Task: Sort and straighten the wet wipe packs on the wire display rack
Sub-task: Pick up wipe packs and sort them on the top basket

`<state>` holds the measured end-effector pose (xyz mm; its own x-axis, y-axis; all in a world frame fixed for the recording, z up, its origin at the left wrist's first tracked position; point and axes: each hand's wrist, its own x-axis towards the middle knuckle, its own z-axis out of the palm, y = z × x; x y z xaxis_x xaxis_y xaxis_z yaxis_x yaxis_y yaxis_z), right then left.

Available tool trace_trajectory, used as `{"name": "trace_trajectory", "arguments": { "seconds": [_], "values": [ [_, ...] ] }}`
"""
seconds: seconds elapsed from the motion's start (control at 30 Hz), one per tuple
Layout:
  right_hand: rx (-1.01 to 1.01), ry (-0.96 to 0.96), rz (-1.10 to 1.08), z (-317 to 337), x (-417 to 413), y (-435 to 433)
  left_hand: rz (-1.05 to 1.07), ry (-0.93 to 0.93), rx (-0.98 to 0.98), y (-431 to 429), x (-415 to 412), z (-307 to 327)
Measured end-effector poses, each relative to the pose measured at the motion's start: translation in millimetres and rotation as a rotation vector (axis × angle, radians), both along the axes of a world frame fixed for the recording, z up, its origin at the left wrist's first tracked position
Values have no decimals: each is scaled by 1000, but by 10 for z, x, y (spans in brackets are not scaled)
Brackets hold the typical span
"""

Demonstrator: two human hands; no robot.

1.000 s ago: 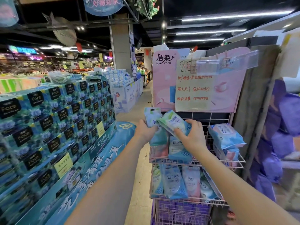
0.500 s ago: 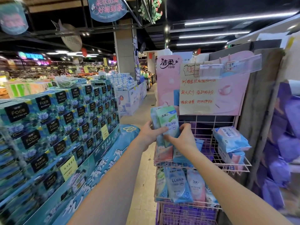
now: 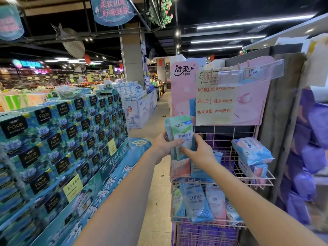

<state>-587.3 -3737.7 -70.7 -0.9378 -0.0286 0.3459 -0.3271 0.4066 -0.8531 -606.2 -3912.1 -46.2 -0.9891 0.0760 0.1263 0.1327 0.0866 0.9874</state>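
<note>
A pink wire display rack [image 3: 255,175] stands in front of me with two basket shelves of wet wipe packs. Both hands hold a small upright stack of packs above the upper shelf's left end; a green and white pack [image 3: 182,132] faces me, with a blue one behind it. My left hand [image 3: 164,145] grips the stack's left edge. My right hand [image 3: 197,151] grips its lower right. Pink packs [image 3: 180,167] stand below the stack. Larger blue and pink packs [image 3: 251,150] lie at the shelf's right. Several upright packs [image 3: 197,201] fill the lower shelf.
A tall stack of blue tissue boxes [image 3: 58,139] lines the left. A tiled aisle [image 3: 156,192] runs between it and the rack. A pink sign with a handwritten note [image 3: 216,100] tops the rack. Purple packs [image 3: 312,157] hang at the right.
My hands brought the green pack against the blue one and turned the stack upright, lifting it slightly. The camera tilted up a little.
</note>
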Motion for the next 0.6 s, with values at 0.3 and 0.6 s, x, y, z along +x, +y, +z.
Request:
{"name": "trace_trajectory", "arguments": {
  "seconds": [0.3,0.6],
  "values": [
    [178,-112,122,18,-55,75,6,-67,-157,163,-142,38],
    [356,-248,-397,5,-130,455,66,-62,-57,-92,-261,67]
  ]
}}
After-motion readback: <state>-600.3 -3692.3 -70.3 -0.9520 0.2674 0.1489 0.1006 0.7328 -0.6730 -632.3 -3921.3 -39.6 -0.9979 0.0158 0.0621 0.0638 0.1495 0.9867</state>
